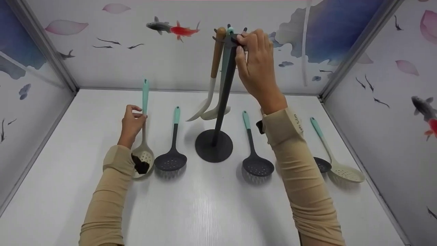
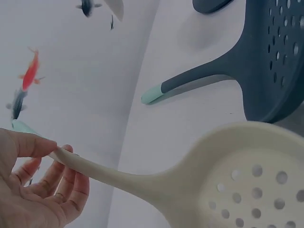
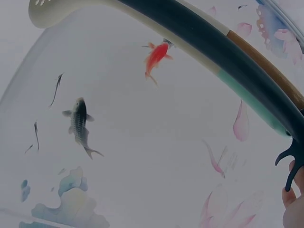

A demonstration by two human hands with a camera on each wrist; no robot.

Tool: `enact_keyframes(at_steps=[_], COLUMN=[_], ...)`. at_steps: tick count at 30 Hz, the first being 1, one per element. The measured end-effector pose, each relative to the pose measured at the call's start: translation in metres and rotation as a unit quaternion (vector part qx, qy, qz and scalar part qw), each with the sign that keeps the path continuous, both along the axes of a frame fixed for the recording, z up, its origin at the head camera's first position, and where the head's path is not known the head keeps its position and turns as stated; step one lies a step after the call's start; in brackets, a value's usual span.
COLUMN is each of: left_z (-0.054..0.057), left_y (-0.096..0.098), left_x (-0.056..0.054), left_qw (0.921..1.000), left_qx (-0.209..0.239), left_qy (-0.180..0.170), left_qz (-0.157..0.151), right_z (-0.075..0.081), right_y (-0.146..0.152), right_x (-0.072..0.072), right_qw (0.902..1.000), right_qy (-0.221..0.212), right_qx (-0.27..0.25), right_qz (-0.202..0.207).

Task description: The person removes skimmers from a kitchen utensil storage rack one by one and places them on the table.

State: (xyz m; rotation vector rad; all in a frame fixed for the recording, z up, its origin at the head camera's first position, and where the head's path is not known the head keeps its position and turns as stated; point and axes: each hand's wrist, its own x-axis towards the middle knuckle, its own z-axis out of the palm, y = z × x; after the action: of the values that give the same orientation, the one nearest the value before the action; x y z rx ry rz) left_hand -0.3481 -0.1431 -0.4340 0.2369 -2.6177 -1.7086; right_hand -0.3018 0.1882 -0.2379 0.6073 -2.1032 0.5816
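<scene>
My left hand (image 1: 132, 124) pinches a cream skimmer (image 2: 190, 190) by its handle between thumb and fingers. Mint green colours the handle's upper end, and the round bowl is perforated. At the top of a black utensil stand (image 1: 214, 150), my right hand (image 1: 257, 65) grips the hooked head; in the right wrist view only fingertips show beside a dark hook (image 3: 295, 164). Two utensils hang there: one with a wooden handle (image 1: 217, 58) and a pale, flat end, another with a mint handle (image 1: 225, 58) and a cream head. The right forearm covers part of the table.
Dark skimmers with mint handles lie on the white table: one (image 1: 170, 162) left of the stand, another (image 1: 257, 166) right of it, a third (image 1: 322, 165) partly behind my right sleeve. A second cream skimmer (image 1: 346, 173) lies far right. Printed panels (image 1: 112, 68) enclose the table.
</scene>
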Motion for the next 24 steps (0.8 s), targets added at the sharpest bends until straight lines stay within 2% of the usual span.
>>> enact_keyframes(at_steps=[3,5,9,11,14,18,22,24], left_z=[-0.003,-0.005,-0.007,-0.009,-0.011,-0.016,-0.019,-0.02], left_y=[0.002,0.002,0.001,0.001,0.0,-0.004,-0.007,-0.007], left_x=[-0.001,-0.002,-0.004,-0.006,-0.008,-0.009,-0.007,-0.007], left_qw=[0.999,0.9962,0.9846,0.9786,0.9722,0.9641,0.9514,0.9481], left_qx=[-0.011,-0.02,-0.006,0.002,-0.001,-0.037,-0.074,-0.087], left_qy=[-0.035,-0.072,-0.154,-0.182,-0.209,-0.239,-0.269,-0.272], left_qz=[-0.025,-0.044,-0.083,-0.095,-0.104,-0.109,-0.132,-0.14], right_z=[0.001,0.001,0.0,0.0,0.0,-0.001,0.0,0.0], right_y=[0.0,-0.001,0.0,0.0,0.0,-0.002,-0.002,-0.002], right_x=[0.0,-0.001,-0.001,-0.001,0.0,-0.001,-0.001,-0.001], right_qw=[0.9999,0.9998,0.9998,0.9998,0.9998,0.9999,1.0,1.0], right_qy=[-0.001,-0.004,-0.008,-0.008,-0.008,-0.002,0.003,0.005], right_qx=[0.008,0.015,0.016,0.014,0.013,0.009,0.003,0.003], right_qz=[-0.006,-0.009,-0.012,-0.013,-0.012,-0.006,-0.002,-0.001])
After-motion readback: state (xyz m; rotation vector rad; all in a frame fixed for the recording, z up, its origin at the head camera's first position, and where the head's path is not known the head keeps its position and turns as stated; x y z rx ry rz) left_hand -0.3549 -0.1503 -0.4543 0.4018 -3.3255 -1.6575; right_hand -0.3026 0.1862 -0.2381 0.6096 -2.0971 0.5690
